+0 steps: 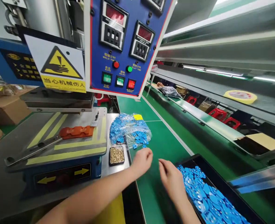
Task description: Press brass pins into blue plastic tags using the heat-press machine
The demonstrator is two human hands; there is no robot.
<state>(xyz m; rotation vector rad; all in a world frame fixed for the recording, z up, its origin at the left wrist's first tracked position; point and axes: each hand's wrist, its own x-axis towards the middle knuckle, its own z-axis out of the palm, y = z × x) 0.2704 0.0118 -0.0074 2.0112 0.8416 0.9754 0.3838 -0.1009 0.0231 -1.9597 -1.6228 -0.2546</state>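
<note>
My left hand (142,160), fingers curled closed, hovers over the green belt just in front of a clear plastic bag (128,126) of small blue plastic parts (139,137). Whatever it may hold is hidden. Facing it, my right hand (171,177) is closed with thumb and fingertips together, left of a black tray (201,160) heaped with blue plastic pieces (207,196). I cannot make out anything in its fingers. A small black dish (116,156) of tiny brass-coloured parts stands left of my left hand.
On the left stands a press with a striped worktable (81,149), an orange fixture (76,132) and a metal bar (34,151). Its blue control panel (125,46) hangs above. A steel shelf along the right holds a yellow tape roll (240,96).
</note>
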